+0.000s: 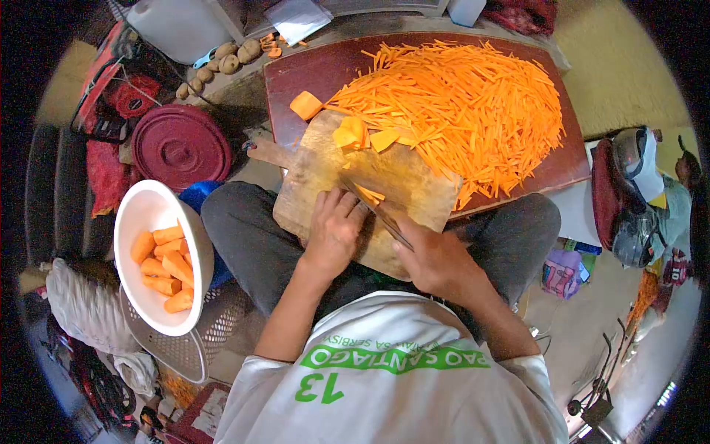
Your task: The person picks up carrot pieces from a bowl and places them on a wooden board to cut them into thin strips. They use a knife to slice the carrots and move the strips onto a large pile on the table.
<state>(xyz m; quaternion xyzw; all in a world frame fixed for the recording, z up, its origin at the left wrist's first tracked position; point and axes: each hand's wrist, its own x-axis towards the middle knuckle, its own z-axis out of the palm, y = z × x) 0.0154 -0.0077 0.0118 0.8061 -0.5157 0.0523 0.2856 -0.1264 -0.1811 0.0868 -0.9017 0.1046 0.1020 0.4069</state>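
Observation:
A worn wooden cutting board [307, 181] lies across my lap, its handle toward the upper left. My right hand [429, 255] is closed around a knife [381, 214] whose blade slants up and left over the board. Beside the blade, my left hand [335, 226] rests on the board with its fingers curled; what they hold, if anything, is hidden. A few cut carrot strips [371, 195] lie against the knife. Carrot slices [350, 133] sit near the board's upper edge, with a thick carrot chunk [305, 105] just beyond. A big heap of carrot strips [473, 111] spreads past the board.
The heap lies on a dark red table [285, 78]. At the left, a white bowl [127, 229] holds several peeled carrots [177, 268] above a grey perforated basket [222, 318]. A maroon lid [181, 148] and several brown root vegetables [229, 64] are farther back. Bags [636, 192] lie at right.

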